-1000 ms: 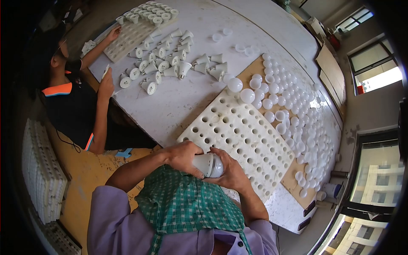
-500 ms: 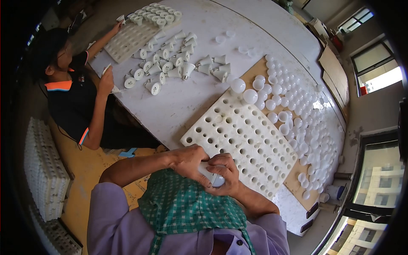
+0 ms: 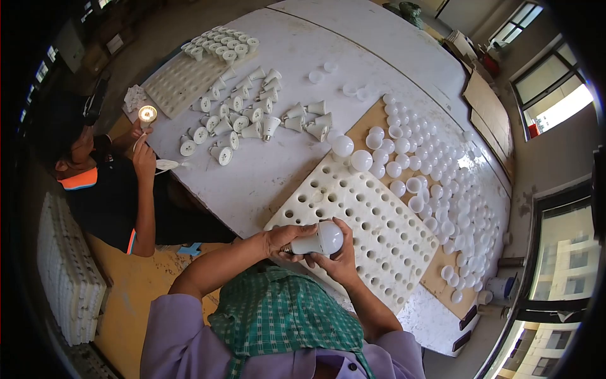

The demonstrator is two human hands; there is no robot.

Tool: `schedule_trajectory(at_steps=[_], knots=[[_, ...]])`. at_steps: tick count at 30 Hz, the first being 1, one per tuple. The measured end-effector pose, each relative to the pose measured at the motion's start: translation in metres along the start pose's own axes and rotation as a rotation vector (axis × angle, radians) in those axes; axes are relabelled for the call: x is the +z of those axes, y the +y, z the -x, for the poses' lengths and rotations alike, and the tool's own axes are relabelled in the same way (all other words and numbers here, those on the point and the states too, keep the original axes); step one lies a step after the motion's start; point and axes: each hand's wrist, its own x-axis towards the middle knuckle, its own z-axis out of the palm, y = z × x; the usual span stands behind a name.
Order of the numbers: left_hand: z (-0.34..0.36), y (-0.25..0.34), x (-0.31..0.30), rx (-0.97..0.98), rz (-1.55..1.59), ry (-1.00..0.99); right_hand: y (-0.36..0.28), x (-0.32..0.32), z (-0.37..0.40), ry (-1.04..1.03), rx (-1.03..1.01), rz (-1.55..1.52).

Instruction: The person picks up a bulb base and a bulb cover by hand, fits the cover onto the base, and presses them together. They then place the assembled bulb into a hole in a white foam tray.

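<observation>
A white LED light bulb (image 3: 329, 237) with a rounded milky dome lies sideways between my two hands, above the near edge of the white foam tray (image 3: 398, 243). Round its screw-base end, my left hand (image 3: 279, 240) is closed. My right hand (image 3: 341, 262) grips the dome end, with fingers behind and below it. Rows of round holes cover the tray. Two loose milky domes, one of them a white dome cover (image 3: 362, 160), rest at the tray's far corner.
Many dome covers (image 3: 413, 185) spread over brown cardboard at the right. Bulb bodies (image 3: 251, 131) lie mid-table; others stand on a second tray (image 3: 180, 79). At the left, a co-worker holds a lit bulb (image 3: 147, 115). Stacked foam trays (image 3: 69, 271) stand on the floor.
My hands have lifted the bulb away from my apron toward the tray, and more of it shows now. The co-worker's hands have come together at a glowing bulb.
</observation>
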Motion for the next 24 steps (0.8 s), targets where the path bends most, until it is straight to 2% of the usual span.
schedule_trajectory(at_steps=[2, 3, 4, 5, 6, 7, 8, 9, 10, 11, 13, 17, 19, 20, 23, 24], knots=[[-0.008, -0.008, -0.013, -0.032, 0.012, 0.056, -0.009, 0.002, 0.001, 0.051, 0.331, -0.227], [-0.012, -0.008, -0.017, -0.055, 0.022, 0.113, -0.001, -0.006, -0.002, 0.072, 0.319, -0.221], [-0.011, -0.006, -0.012, -0.001, -0.131, 0.204, 0.015, -0.017, -0.004, 0.114, 0.184, 0.012], [-0.011, -0.009, -0.022, -0.013, -0.142, 0.246, 0.023, -0.027, -0.008, 0.155, 0.053, 0.247], [-0.008, -0.013, -0.03, 0.026, -0.212, 0.341, 0.027, -0.043, -0.011, 0.271, 0.088, 0.268], [-0.004, -0.018, -0.037, 0.068, -0.278, 0.439, 0.037, -0.063, -0.018, 0.372, 0.037, 0.405], [0.0, -0.022, -0.046, 0.065, -0.29, 0.428, 0.028, -0.079, -0.025, 0.462, 0.144, 0.313], [0.004, -0.028, -0.055, 0.137, -0.298, 0.522, 0.04, -0.102, -0.033, 0.575, 0.0, 0.499], [0.006, -0.03, -0.06, 0.212, -0.304, 0.619, 0.028, -0.116, -0.042, 0.647, -0.01, 0.634], [0.007, -0.029, -0.06, 0.211, -0.311, 0.616, 0.045, -0.14, -0.051, 0.7, -0.134, 0.653], [0.011, -0.028, -0.06, 0.243, -0.286, 0.746, 0.041, -0.158, -0.069, 0.761, -0.131, 0.694], [0.009, -0.031, -0.062, 0.27, -0.352, 0.774, 0.048, -0.163, -0.109, 0.716, -0.178, 0.891], [0.01, -0.032, -0.064, 0.272, -0.374, 0.782, 0.058, -0.163, -0.123, 0.555, -0.164, 1.005], [0.014, -0.031, -0.06, 0.283, -0.395, 0.794, 0.061, -0.163, -0.125, 0.474, 0.005, 1.006], [0.022, -0.034, -0.069, 0.318, -0.402, 0.854, 0.064, -0.171, -0.126, 0.42, -0.031, 0.997], [0.026, -0.036, -0.074, 0.353, -0.383, 0.913, 0.061, -0.176, -0.123, 0.493, 0.02, 0.797]])
